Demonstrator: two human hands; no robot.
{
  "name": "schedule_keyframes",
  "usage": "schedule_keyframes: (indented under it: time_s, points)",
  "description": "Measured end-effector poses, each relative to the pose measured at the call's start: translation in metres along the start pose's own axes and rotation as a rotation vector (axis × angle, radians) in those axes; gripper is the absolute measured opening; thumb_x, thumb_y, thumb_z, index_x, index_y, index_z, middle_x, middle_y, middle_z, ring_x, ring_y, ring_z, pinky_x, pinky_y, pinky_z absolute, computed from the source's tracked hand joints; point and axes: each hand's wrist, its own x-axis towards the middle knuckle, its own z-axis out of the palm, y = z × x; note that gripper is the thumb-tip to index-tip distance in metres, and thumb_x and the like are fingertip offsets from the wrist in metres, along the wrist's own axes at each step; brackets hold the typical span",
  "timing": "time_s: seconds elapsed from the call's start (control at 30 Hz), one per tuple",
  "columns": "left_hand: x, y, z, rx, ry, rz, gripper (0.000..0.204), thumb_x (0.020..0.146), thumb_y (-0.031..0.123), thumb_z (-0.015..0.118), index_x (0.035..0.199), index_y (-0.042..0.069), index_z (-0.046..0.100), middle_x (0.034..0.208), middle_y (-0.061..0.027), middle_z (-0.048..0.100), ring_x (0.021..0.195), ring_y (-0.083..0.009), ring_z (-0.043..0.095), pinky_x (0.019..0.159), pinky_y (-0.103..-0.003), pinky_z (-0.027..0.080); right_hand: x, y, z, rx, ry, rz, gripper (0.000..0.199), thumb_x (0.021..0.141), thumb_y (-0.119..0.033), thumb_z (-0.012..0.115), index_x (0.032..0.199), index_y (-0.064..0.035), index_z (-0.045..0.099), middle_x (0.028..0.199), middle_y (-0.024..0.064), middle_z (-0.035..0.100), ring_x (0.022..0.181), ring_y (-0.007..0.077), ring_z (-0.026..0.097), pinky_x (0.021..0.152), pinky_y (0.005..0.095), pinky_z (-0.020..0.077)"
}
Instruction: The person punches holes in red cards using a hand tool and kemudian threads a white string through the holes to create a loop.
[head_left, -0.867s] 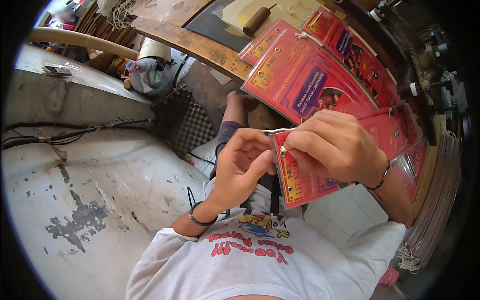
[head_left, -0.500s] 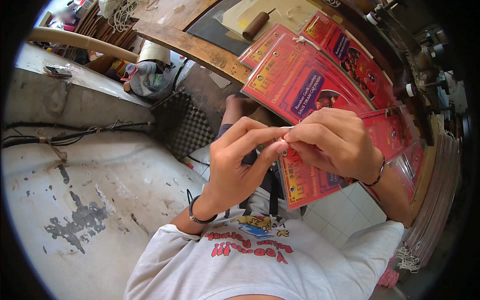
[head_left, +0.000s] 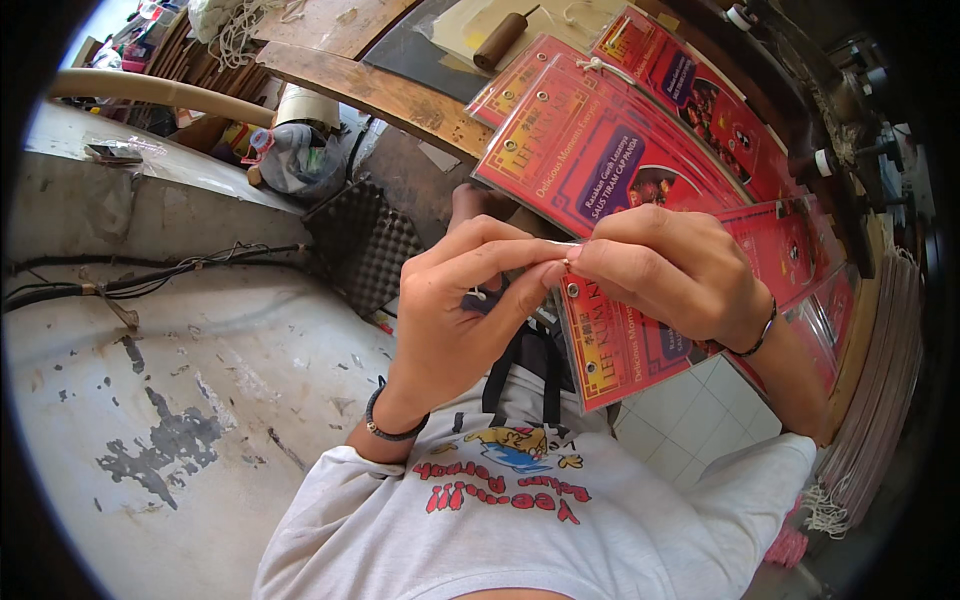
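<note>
My left hand (head_left: pixel 440 300) pinches a short bit of white cord (head_left: pixel 570 243) between thumb and forefinger. Against its fingertips, my right hand (head_left: pixel 675 270) is closed on the same cord; its other fingers curl out of sight over a red card (head_left: pixel 600 345) in clear plastic. Metal eyelets run along that card's left edge, and the cord is at its upper corner. A small loose cord end shows under my left palm. Just beyond my hands lies a stack of similar red cards (head_left: pixel 560 150), with a knotted cord on its upper edge.
A wooden-handled awl (head_left: pixel 505 40) lies at the back of the wooden table (head_left: pixel 400 95). More red cards (head_left: pixel 700 105) spread to the right, near dark machine parts (head_left: pixel 825 165). Bundled cords (head_left: pixel 885 370) hang at far right. A worn white surface (head_left: pixel 250 370) fills the left.
Both hands stay pinched together at the card's corner, with small finger shifts. Less of the cord shows between the fingertips. The whole view has shifted slightly.
</note>
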Motion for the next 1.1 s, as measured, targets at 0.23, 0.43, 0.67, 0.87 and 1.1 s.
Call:
schedule_keyframes:
  time_s: [0.23,0.43,0.67,0.87,1.1]
  points:
    - [0.0002,-0.0019,0.0030,0.116,0.060,0.110,0.021,0.076,-0.006,0.074,0.096,0.000,0.073,0.083,-0.0073,0.067,0.070,-0.0116,0.060,0.061,-0.023,0.046,0.0053,-0.0008,-0.0032,-0.096,-0.022,-0.007,0.021,0.078,-0.008,0.070,0.095,-0.0016,0.062,0.085,0.0071,0.062,0.071,0.0187,0.064,0.053,0.0275,0.0515]
    - [-0.0005,-0.0027,0.0054,0.222,0.092,0.191,0.019,0.076,-0.007,0.073,0.094,-0.001,0.072,0.082,-0.0083,0.066,0.069,-0.0127,0.060,0.060,-0.023,0.047,0.0044,-0.0041,-0.0018,-0.016,-0.072,0.097,0.024,0.080,-0.004,0.074,0.100,0.0002,0.060,0.086,0.0092,0.061,0.068,0.0226,0.062,0.054,0.0313,0.0507]
    - [0.0003,0.0015,0.0031,0.090,0.069,0.104,0.013,0.079,-0.004,0.072,0.092,-0.002,0.070,0.081,-0.0066,0.065,0.067,-0.0098,0.058,0.058,-0.022,0.044,0.0046,-0.0001,-0.0020,-0.043,-0.004,0.022,0.024,0.075,-0.006,0.072,0.098,-0.0045,0.063,0.085,0.0055,0.058,0.070,0.0186,0.060,0.052,0.0278,0.0498]
    - [0.0016,0.0005,0.0049,0.086,0.084,0.138,0.012,0.080,-0.002,0.072,0.092,-0.001,0.071,0.078,-0.0052,0.064,0.064,-0.0079,0.055,0.054,-0.021,0.037,0.0041,-0.0021,-0.0040,-0.077,0.003,0.031,0.023,0.072,-0.008,0.071,0.094,-0.0062,0.064,0.082,0.0030,0.057,0.070,0.0162,0.060,0.051,0.0259,0.0490]
    - [0.0008,0.0018,0.0056,0.087,0.060,0.105,0.009,0.082,-0.001,0.070,0.091,-0.002,0.070,0.077,-0.0058,0.063,0.061,-0.0077,0.052,0.053,-0.021,0.036,0.0017,0.0002,0.0019,-0.056,0.043,0.029,0.024,0.072,-0.010,0.071,0.094,-0.0075,0.065,0.080,0.0019,0.056,0.067,0.0151,0.057,0.049,0.0252,0.0459]
